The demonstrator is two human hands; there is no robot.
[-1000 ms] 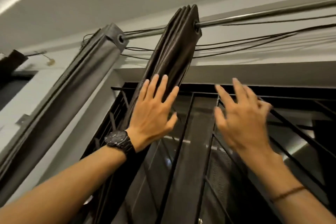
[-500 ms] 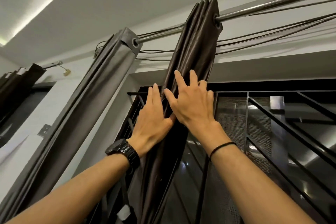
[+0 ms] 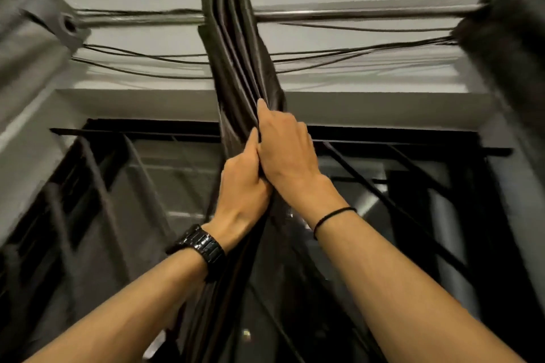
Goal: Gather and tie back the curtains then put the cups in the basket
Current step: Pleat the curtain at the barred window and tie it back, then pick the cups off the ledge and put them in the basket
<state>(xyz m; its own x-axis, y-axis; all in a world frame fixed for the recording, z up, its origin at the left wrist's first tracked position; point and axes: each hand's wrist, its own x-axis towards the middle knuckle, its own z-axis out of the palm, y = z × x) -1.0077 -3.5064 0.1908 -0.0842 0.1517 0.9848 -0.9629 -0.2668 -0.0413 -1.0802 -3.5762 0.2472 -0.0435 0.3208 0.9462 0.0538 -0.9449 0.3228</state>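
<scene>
- Window wall up ahead of us: a dark window grille [image 3: 398, 186] under a white lintel, with loose cables [image 3: 147, 53] sagging along the wall. No cups or basket in view, so we reckon that half of the job hasn't started.
- Nearest to us, both forearms reach up and angle inward to the same spot. We've got a watch [image 3: 203, 247] on the left wrist and a thin black band [image 3: 333, 215] on the right.
- Our left hand [image 3: 241, 186] grips the middle curtain [image 3: 236, 47] from its left side, fingers curled round the folds and thumb pointing up.
- Our right hand [image 3: 286, 150] sits just above, touching the left. It's wrapped over the front of the same bundle, with the thumb lying along a pleat.
- That curtain hangs from about the middle of the rod [image 3: 354, 13]. Its pleats are stacked tight at the top and squeezed narrow where we hold it.
- Our two cents for this step: get every pleat inside the grip before sliding down, and pull gently so the rod isn't yanked.
- Farthest off, a grey curtain [image 3: 32, 38] sits at the rod's left end and a dark curtain [image 3: 507, 38] at its right end. Both are bunched and blurry.
</scene>
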